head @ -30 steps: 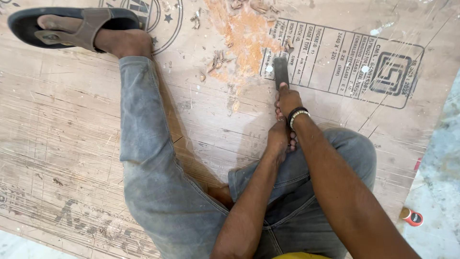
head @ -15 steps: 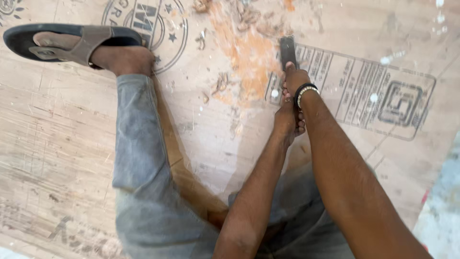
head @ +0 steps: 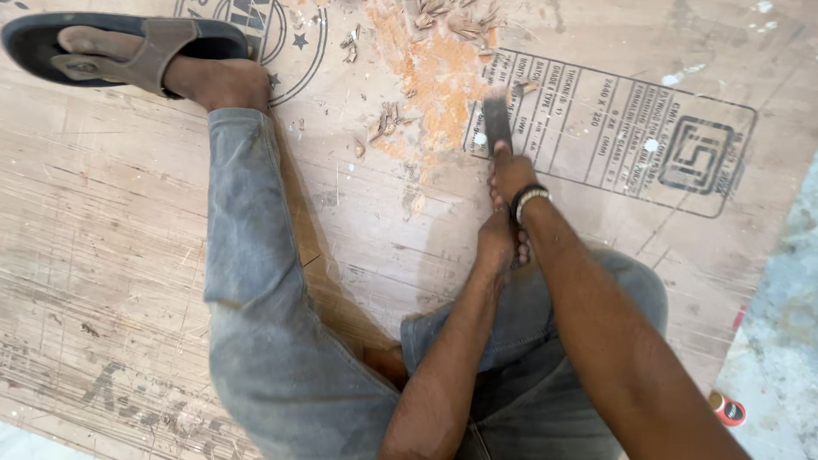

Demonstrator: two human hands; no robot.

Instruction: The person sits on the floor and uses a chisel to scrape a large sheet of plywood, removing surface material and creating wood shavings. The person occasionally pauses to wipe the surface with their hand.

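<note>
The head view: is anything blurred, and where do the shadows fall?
Head view: the dark tool head is smeared by motion, while the plywood and wood chips look sharp; the light is soft and even, with no glare; a dim shadow lies on the board beside the leg and under the right hand and left hand.

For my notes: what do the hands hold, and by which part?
Both hands, right hand ahead of left hand, grip a dark tool by its handle.
</note>
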